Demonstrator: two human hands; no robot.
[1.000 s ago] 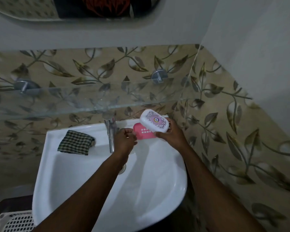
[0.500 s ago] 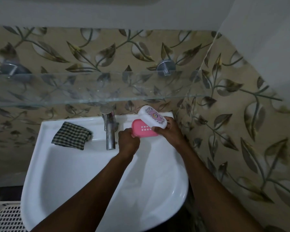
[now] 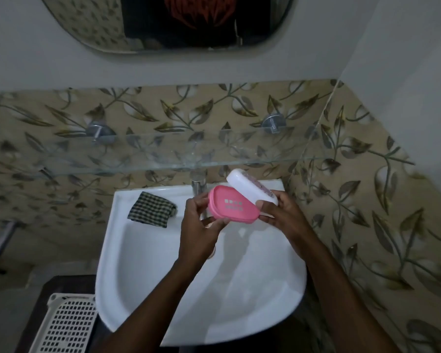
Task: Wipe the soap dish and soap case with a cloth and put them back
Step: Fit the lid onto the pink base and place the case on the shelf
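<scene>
A pink soap dish (image 3: 233,208) with small slots in its base is held above the back of the white sink (image 3: 148,263). My left hand (image 3: 201,225) grips its left end. My right hand (image 3: 280,212) holds its right end together with a white soap case (image 3: 250,187), which is tilted behind the dish, its patterned top facing away. A dark checked cloth (image 3: 152,209) lies folded on the sink's back left ledge, apart from both hands.
A steel tap (image 3: 198,183) stands behind the pink dish. A glass shelf (image 3: 163,154) runs along the tiled wall above the sink, with a mirror (image 3: 163,24) higher up. A white perforated basket (image 3: 66,324) sits low at the left.
Both hands have lifted the pink dish and white case a little towards me and tilted them. The camera has tipped up, bringing the mirror into view. The cloth has not moved.
</scene>
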